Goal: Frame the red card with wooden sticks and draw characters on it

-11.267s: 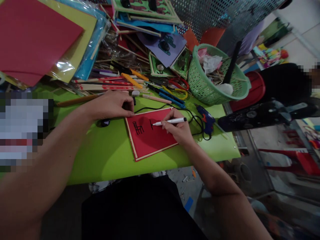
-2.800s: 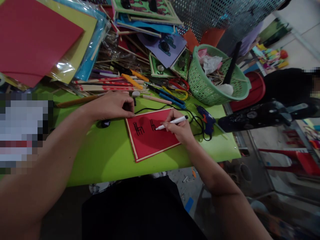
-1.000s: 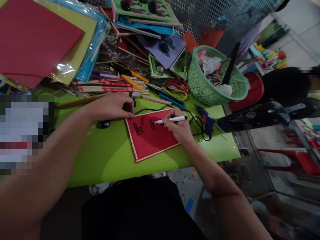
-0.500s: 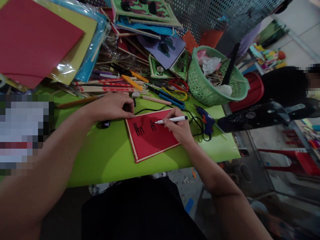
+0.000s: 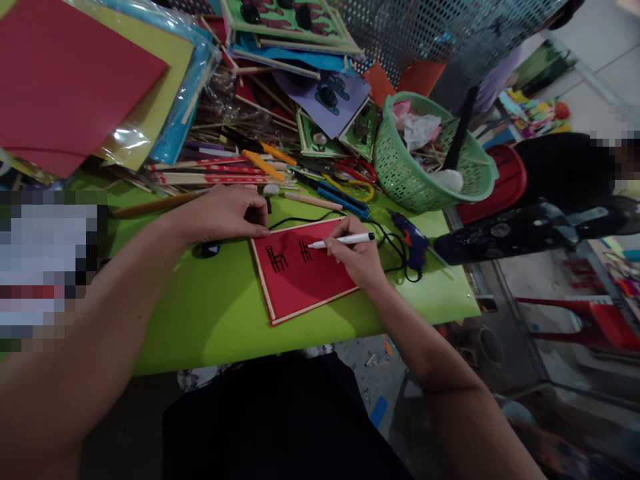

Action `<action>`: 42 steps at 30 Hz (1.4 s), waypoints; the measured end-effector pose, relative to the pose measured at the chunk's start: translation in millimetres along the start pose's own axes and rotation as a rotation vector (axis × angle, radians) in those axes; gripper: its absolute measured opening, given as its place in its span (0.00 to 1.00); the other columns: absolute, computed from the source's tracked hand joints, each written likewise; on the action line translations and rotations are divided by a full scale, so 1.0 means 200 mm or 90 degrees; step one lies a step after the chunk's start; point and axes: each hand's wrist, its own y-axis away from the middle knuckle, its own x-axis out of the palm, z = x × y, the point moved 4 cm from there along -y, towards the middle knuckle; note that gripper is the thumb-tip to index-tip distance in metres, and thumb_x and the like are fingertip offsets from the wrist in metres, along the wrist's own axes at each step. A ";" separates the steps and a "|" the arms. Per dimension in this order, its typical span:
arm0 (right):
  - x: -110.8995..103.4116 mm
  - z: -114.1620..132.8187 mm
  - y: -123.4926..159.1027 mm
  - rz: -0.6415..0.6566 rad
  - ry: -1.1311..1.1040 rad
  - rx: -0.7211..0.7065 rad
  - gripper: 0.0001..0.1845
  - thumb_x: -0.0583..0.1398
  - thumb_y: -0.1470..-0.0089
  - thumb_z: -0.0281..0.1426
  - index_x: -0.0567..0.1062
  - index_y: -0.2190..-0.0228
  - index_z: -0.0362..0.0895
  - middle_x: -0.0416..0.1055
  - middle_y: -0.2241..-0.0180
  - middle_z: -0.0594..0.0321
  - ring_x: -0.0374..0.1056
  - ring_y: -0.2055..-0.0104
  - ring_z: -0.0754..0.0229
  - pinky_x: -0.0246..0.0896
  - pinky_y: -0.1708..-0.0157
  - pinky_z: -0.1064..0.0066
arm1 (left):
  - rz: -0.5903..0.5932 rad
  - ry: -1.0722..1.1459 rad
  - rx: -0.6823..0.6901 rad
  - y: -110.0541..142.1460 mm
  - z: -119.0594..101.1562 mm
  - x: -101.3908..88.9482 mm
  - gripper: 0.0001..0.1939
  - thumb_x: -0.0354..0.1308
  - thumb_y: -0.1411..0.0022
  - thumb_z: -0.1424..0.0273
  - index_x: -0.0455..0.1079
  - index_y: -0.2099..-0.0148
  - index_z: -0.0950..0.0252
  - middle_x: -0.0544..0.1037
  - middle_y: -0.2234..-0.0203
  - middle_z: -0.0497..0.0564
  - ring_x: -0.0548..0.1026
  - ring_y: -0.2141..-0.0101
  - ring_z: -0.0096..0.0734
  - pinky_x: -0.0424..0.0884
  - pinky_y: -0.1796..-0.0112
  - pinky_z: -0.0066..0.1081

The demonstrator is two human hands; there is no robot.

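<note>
A red card [image 5: 310, 287] edged with thin wooden sticks lies slightly turned on the green table. It carries two black line drawings, one near its left side and a smaller one at the upper middle. My right hand [image 5: 356, 257] is closed round a white marker [image 5: 354, 238] with a black end, its tip at the smaller drawing. At the card's upper left corner, my left hand [image 5: 227, 212] has curled fingers, the thumb pressing on the stick edge; its other fingertips are partly hidden.
A glue gun [image 5: 413, 240] with a black cord lies right of the card. Behind are scissors [image 5: 350, 180], wooden sticks [image 5: 210, 179], stacked framed cards [image 5: 295, 27] and a green basket [image 5: 415, 177] of scraps. Coloured sheets [image 5: 75, 80] are at upper left. The table's front edge [image 5: 250, 357] is close.
The marker tip has shifted very slightly left at the smaller drawing. The left hand and the card stay where they were.
</note>
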 end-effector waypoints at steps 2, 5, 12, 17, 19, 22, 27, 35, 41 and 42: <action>0.00 0.00 0.00 0.010 0.004 0.007 0.11 0.65 0.45 0.36 0.67 0.72 0.47 0.66 0.77 0.70 0.59 0.74 0.64 0.52 0.74 0.70 | 0.003 0.004 -0.003 0.00 -0.01 0.00 0.15 0.61 0.46 0.55 0.76 0.64 0.61 0.79 0.65 0.50 0.76 0.63 0.36 0.65 0.61 0.34; 0.00 0.01 0.00 0.004 0.006 0.004 0.11 0.64 0.46 0.36 0.67 0.73 0.47 0.65 0.77 0.70 0.59 0.74 0.64 0.52 0.74 0.70 | 0.004 0.013 -0.005 0.01 -0.01 -0.01 0.16 0.61 0.46 0.54 0.76 0.64 0.61 0.79 0.65 0.50 0.75 0.63 0.37 0.65 0.62 0.34; 0.00 -0.01 0.00 0.003 0.002 0.013 0.12 0.65 0.45 0.37 0.67 0.72 0.48 0.66 0.77 0.69 0.59 0.74 0.63 0.53 0.74 0.69 | -0.006 0.012 0.008 0.00 0.01 0.00 0.16 0.62 0.46 0.54 0.76 0.65 0.60 0.79 0.65 0.50 0.75 0.64 0.37 0.65 0.62 0.34; 0.00 0.01 0.00 -0.011 0.005 -0.003 0.10 0.64 0.46 0.35 0.67 0.73 0.48 0.65 0.77 0.70 0.59 0.75 0.64 0.53 0.73 0.69 | -0.001 0.018 0.001 0.00 0.00 0.00 0.15 0.63 0.46 0.54 0.76 0.65 0.61 0.79 0.65 0.50 0.75 0.64 0.37 0.65 0.62 0.34; 0.00 0.01 0.00 -0.013 0.003 -0.003 0.11 0.64 0.46 0.35 0.67 0.73 0.48 0.65 0.77 0.71 0.59 0.75 0.64 0.53 0.73 0.69 | 0.001 0.011 0.001 0.00 -0.01 0.00 0.15 0.63 0.46 0.54 0.76 0.65 0.61 0.79 0.65 0.50 0.75 0.64 0.36 0.65 0.62 0.34; 0.00 0.01 0.00 -0.004 0.008 0.008 0.11 0.64 0.46 0.36 0.67 0.73 0.48 0.65 0.77 0.70 0.59 0.74 0.64 0.53 0.74 0.70 | -0.002 0.003 0.008 0.00 -0.01 -0.01 0.15 0.62 0.44 0.55 0.76 0.64 0.62 0.79 0.65 0.50 0.75 0.64 0.35 0.65 0.62 0.33; 0.00 0.00 0.00 -0.016 0.007 0.012 0.11 0.64 0.46 0.35 0.67 0.73 0.48 0.65 0.78 0.70 0.59 0.75 0.64 0.53 0.74 0.69 | -0.004 0.003 0.011 0.00 0.01 0.01 0.15 0.63 0.45 0.55 0.77 0.64 0.61 0.79 0.65 0.50 0.75 0.64 0.35 0.65 0.63 0.34; -0.02 -0.01 0.00 -0.023 -0.015 0.017 0.10 0.64 0.46 0.34 0.67 0.73 0.47 0.65 0.78 0.71 0.58 0.77 0.66 0.53 0.75 0.70 | -0.010 0.005 0.021 0.00 0.01 0.00 0.15 0.62 0.44 0.54 0.76 0.65 0.61 0.79 0.66 0.50 0.75 0.64 0.35 0.65 0.63 0.33; -0.02 -0.02 0.00 -0.023 -0.003 0.028 0.11 0.65 0.46 0.36 0.67 0.73 0.47 0.65 0.78 0.71 0.58 0.76 0.65 0.52 0.75 0.70 | 0.000 0.009 0.017 0.00 0.00 0.00 0.14 0.63 0.45 0.55 0.76 0.65 0.61 0.79 0.66 0.50 0.75 0.64 0.36 0.65 0.63 0.33; -0.02 -0.02 0.00 -0.021 -0.007 0.027 0.11 0.65 0.46 0.36 0.67 0.73 0.47 0.65 0.78 0.71 0.58 0.77 0.65 0.52 0.75 0.70 | 0.000 0.008 0.017 0.00 0.00 0.00 0.14 0.63 0.45 0.55 0.76 0.65 0.61 0.79 0.66 0.50 0.75 0.64 0.36 0.65 0.63 0.33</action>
